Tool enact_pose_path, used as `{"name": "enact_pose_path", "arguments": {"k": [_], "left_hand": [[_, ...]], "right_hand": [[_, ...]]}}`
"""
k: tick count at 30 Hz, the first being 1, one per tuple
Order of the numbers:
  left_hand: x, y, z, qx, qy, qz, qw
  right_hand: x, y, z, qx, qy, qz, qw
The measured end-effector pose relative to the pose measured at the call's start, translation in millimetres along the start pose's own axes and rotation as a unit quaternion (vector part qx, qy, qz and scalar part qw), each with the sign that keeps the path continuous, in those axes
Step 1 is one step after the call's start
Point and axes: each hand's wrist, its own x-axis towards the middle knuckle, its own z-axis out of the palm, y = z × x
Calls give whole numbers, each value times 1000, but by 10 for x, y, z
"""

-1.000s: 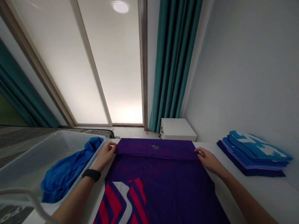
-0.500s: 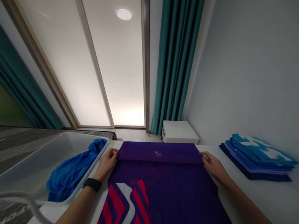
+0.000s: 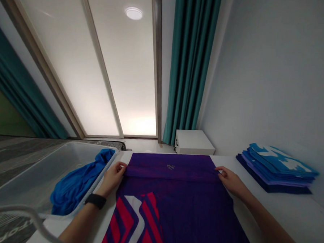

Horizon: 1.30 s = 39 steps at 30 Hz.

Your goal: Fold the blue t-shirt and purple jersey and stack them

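A dark purple shirt (image 3: 193,207) lies spread on the white table, with a red and white striped pattern at its lower left. Its far edge is folded over toward me as a band across the top, with a small grey logo on it. My left hand (image 3: 115,176) pinches the left end of this band between thumb and fingers; a black band is on that wrist. At the opposite end, my right hand (image 3: 228,179) pinches the band's right corner.
A clear plastic tub (image 3: 26,172) with a crumpled blue garment (image 3: 78,184) stands at left. On the table's right lies a stack of folded clothes (image 3: 275,170) in blues and purple. Beyond the table are a white cabinet (image 3: 194,141) and a teal curtain (image 3: 192,69). A grey curved tube (image 3: 37,222) crosses the lower left.
Both hands keep their pinch on the band and shift very slightly left and toward me. The band's lower edge looks a little less flat against the shirt.
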Motion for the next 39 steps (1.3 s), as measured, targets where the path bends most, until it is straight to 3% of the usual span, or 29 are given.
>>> {"name": "enact_pose_path", "arguments": {"k": [7, 19, 27, 35, 39], "left_hand": [[-94, 58, -3, 108, -17, 8, 994], [-77, 105, -17, 146, -19, 6, 989], [-55, 9, 13, 177, -28, 27, 983], [-9, 61, 79, 235, -24, 90, 967], [-7, 69, 62, 210, -24, 66, 975]], "right_hand": [[-37, -15, 76, -58, 12, -8, 998], [-118, -28, 54, -61, 18, -32, 997], [-98, 42, 107, -91, 36, -59, 993], [-159, 55, 128, -151, 58, -76, 984], [-156, 59, 133, -162, 56, -66, 983]]}}
